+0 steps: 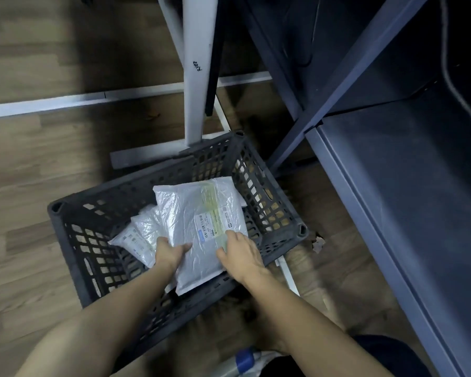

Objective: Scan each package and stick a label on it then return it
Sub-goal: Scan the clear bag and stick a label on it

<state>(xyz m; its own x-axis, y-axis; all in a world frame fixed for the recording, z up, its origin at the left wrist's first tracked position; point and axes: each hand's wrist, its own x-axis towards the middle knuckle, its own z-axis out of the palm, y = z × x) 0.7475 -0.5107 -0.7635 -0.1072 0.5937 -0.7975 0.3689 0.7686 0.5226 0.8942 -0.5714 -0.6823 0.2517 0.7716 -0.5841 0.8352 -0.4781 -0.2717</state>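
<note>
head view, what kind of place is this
Probably a parcel sorting or storage room: white mailer packages with shipping labels lie in a black plastic crate on the wooden floor, beside grey metal shelving.

This is looking like a parcel-handling or stockroom corner of a workplace. A dark perforated plastic crate is sitting on wood-pattern flooring and holding white plastic mailer bags carrying printed barcode labels. Beyond the hands, white metal worktop legs are standing on the floor, and grey steel shelving is rising to their right.
</note>
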